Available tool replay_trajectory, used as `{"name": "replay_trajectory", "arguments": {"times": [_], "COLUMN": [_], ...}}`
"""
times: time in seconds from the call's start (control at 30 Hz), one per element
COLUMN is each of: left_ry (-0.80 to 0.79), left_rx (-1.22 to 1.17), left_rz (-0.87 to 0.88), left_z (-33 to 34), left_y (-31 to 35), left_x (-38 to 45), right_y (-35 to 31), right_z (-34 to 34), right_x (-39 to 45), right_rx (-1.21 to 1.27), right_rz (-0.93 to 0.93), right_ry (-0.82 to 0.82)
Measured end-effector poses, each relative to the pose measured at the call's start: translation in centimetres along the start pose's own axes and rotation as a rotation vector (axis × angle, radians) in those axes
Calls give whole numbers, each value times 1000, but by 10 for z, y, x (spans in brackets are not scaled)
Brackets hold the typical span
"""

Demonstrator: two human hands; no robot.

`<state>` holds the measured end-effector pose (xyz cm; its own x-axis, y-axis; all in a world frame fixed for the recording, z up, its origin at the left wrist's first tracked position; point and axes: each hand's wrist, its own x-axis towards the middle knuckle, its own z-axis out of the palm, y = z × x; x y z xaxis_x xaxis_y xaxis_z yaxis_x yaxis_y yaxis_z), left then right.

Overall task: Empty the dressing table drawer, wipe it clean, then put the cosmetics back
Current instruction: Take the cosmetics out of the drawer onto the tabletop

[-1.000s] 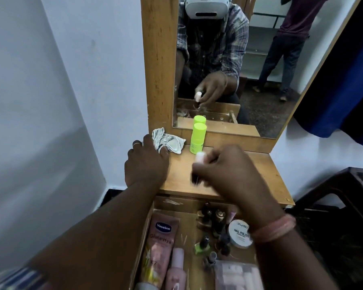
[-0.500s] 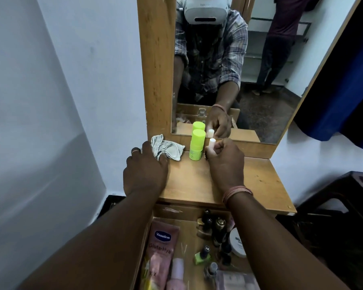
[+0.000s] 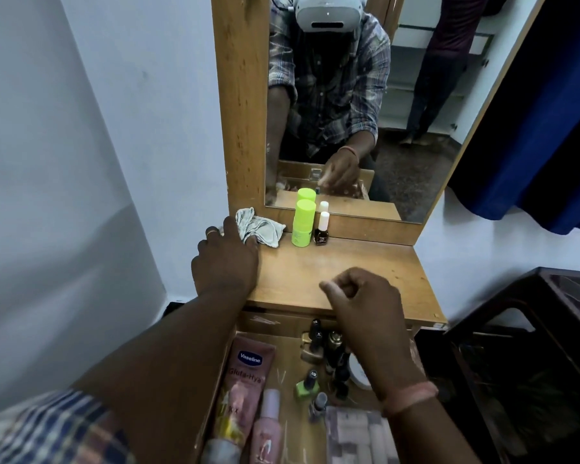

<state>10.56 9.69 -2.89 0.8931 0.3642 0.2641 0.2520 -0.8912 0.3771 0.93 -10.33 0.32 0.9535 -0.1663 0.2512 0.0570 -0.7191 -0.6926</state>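
Note:
The open drawer (image 3: 292,426) below the wooden dressing table top (image 3: 342,272) holds a pink Vaseline tube (image 3: 245,380), a pink bottle (image 3: 268,426), several small nail polish bottles (image 3: 310,385) and a white round jar (image 3: 359,371). On the table top by the mirror stand a lime green bottle (image 3: 303,222) and a dark nail polish bottle with a white cap (image 3: 322,229). My left hand (image 3: 226,259) rests flat on the table's left edge, fingertips touching a crumpled grey cloth (image 3: 260,227). My right hand (image 3: 365,299) hovers over the table's front edge, fingers curled, holding nothing.
A tall wood-framed mirror (image 3: 349,105) rises behind the table and reflects me and another person standing behind. A white wall is on the left. A dark wooden piece of furniture (image 3: 529,356) stands to the right, with a blue curtain (image 3: 543,128) above it.
My right hand carried the white-capped nail polish bottle from above the drawer to beside the green bottle, let go of it, and drew back toward the drawer. My left hand stayed put.

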Motion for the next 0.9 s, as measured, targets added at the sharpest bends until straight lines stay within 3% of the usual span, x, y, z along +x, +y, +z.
{"name": "replay_trajectory", "arguments": {"times": [0.17,0.3,0.53,0.73,0.9], "left_ry": [-21,31,45,52,63], "left_rx": [66,59,70,75,66], "left_rz": [-149,-186,-205,-195,-193], "left_z": [12,17,22,23,22], "left_y": [21,24,24,22,23], "left_x": [-11,-15,-11,-11,-11], "right_y": [20,25,12,-21,-34], "right_z": [8,24,23,-29,-36], "right_x": [-31,-37,-41,-8,64], "right_rx": [-256,-317,-219,-20,11], "right_rz": [-63,-91,-124,-27,-125], "right_ry": [-203,-276,-338,-95,76]}}
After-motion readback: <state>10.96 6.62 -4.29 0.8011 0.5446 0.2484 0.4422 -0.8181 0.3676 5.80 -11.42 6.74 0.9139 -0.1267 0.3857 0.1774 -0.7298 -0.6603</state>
